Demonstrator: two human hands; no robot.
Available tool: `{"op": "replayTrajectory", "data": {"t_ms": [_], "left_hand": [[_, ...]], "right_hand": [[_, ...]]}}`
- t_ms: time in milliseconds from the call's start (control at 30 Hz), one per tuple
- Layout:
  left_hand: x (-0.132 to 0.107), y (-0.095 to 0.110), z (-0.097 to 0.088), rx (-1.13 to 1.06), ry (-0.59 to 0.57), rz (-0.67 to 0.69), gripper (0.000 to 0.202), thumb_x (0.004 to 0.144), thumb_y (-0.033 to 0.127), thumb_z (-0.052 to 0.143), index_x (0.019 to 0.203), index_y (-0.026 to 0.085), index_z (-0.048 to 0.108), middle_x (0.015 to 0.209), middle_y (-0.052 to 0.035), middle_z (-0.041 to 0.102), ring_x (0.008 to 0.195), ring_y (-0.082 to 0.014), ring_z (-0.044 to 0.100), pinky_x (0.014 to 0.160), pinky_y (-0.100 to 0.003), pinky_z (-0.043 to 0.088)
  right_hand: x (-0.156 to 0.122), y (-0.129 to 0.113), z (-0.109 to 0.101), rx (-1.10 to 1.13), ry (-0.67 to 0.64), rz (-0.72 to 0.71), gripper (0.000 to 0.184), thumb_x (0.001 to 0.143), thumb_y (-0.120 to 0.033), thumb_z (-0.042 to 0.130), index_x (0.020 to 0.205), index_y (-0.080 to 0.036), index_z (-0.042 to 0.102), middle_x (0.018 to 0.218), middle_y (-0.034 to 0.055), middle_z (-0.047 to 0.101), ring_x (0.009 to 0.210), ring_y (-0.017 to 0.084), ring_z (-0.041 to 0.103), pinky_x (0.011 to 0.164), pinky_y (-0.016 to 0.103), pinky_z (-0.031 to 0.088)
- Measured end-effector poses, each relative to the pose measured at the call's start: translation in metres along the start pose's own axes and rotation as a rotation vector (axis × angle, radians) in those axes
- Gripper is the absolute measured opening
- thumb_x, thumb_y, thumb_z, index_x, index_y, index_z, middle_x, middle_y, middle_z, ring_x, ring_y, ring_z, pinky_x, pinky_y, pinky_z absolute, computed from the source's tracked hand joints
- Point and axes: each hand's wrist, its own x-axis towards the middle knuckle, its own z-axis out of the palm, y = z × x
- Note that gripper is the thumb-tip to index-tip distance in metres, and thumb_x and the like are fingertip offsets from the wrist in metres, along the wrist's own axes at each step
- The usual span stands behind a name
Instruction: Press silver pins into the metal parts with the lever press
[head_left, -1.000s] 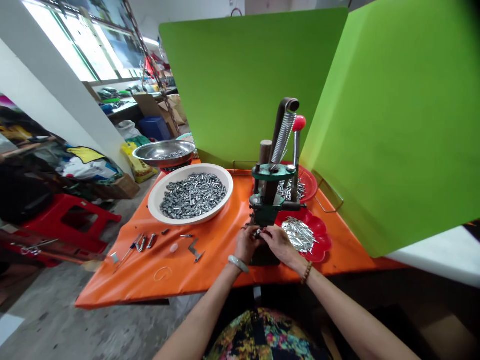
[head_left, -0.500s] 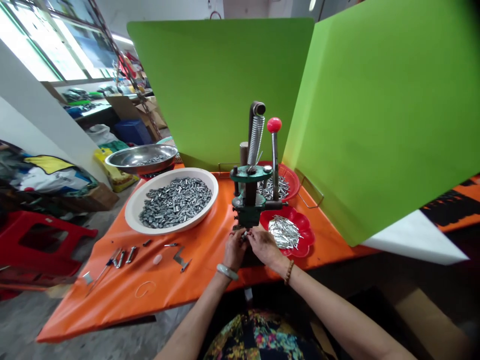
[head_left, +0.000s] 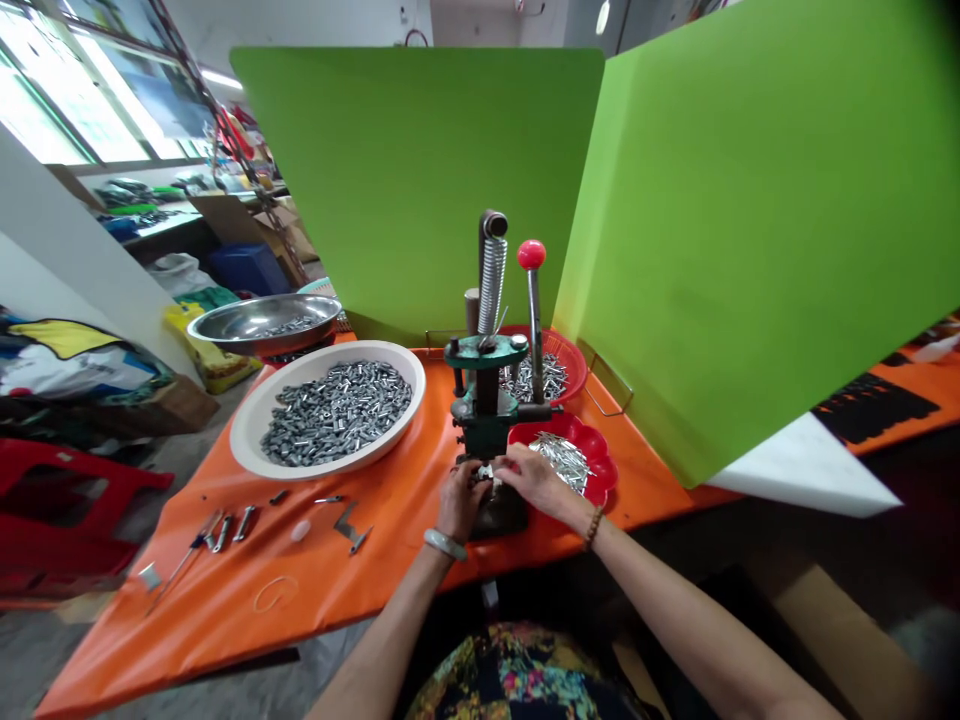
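Note:
A green hand press (head_left: pixel 486 415) with a coil spring and a red-knobbed lever (head_left: pixel 534 315) stands in front of me. Both my hands are at its foot, just below the press head. My left hand (head_left: pixel 456 500), with a pale bangle at the wrist, has its fingers pinched together. From the other side my right hand (head_left: pixel 536 480), with a beaded bracelet, pinches with thumb and forefinger. Small bright metal (head_left: pixel 486 472) shows between the fingertips; whether it is a loose part or belongs to the press I cannot tell. A red scalloped dish (head_left: pixel 606 470) of thin metal pins is beside my right hand.
Left of the press, a white basin (head_left: pixel 246 440) holds many small grey metal cylinders, with a steel bowl (head_left: pixel 206 328) behind it. A red basket (head_left: pixel 577 365) of metal parts is behind the press. Tools, including a screwdriver (head_left: pixel 196 542), lie on the orange cloth. Green panels (head_left: pixel 420 180) enclose the back and right.
My fingertips have come slightly apart, and bright metal now shows between them. My right hand has shifted a little outward from the left. The whole view has swung slightly right.

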Motion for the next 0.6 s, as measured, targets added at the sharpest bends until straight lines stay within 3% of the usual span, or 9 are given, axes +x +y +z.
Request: {"op": "replayTrajectory", "data": {"t_ms": [133,233,433,600], "left_hand": [[0.001,-0.001,-0.002,-0.005,-0.014,0.02,0.024,0.066,0.026,0.06,0.089,0.02,0.059,0.078,-0.0013,0.06,0.071,-0.0108,0.055,0.07,-0.024,0.045],[0.002,0.0,-0.003,-0.011,-0.03,0.008,0.024,0.065,0.026,0.06,0.088,0.019,0.059,0.078,-0.0014,0.06,0.07,-0.0105,0.054,0.068,-0.023,0.044],[0.002,0.002,-0.004,-0.014,-0.037,-0.002,0.024,0.065,0.025,0.06,0.088,0.019,0.059,0.077,-0.0011,0.059,0.069,-0.0097,0.053,0.067,-0.023,0.044],[0.002,-0.002,-0.002,-0.032,-0.046,0.001,0.025,0.065,0.024,0.061,0.089,0.019,0.058,0.076,-0.0008,0.058,0.069,-0.0094,0.053,0.067,-0.023,0.044]], "right_hand": [[-0.009,0.044,-0.027,-0.108,-0.001,0.117,0.018,0.08,-0.018,0.043,0.071,-0.013,0.058,0.073,0.0042,0.057,0.069,0.011,0.049,0.065,0.021,0.034],[-0.012,0.065,-0.028,-0.152,-0.032,0.157,0.014,0.076,-0.014,0.046,0.072,-0.014,0.06,0.076,0.0055,0.057,0.072,0.012,0.05,0.065,0.021,0.034],[-0.011,0.066,-0.008,-0.189,-0.051,0.153,0.015,0.076,-0.013,0.045,0.067,-0.013,0.058,0.075,0.006,0.055,0.07,0.013,0.049,0.062,0.022,0.032],[-0.013,0.07,-0.01,-0.143,0.016,0.174,0.014,0.077,-0.017,0.043,0.068,-0.013,0.052,0.074,0.0063,0.054,0.066,0.013,0.048,0.058,0.022,0.032]]}}
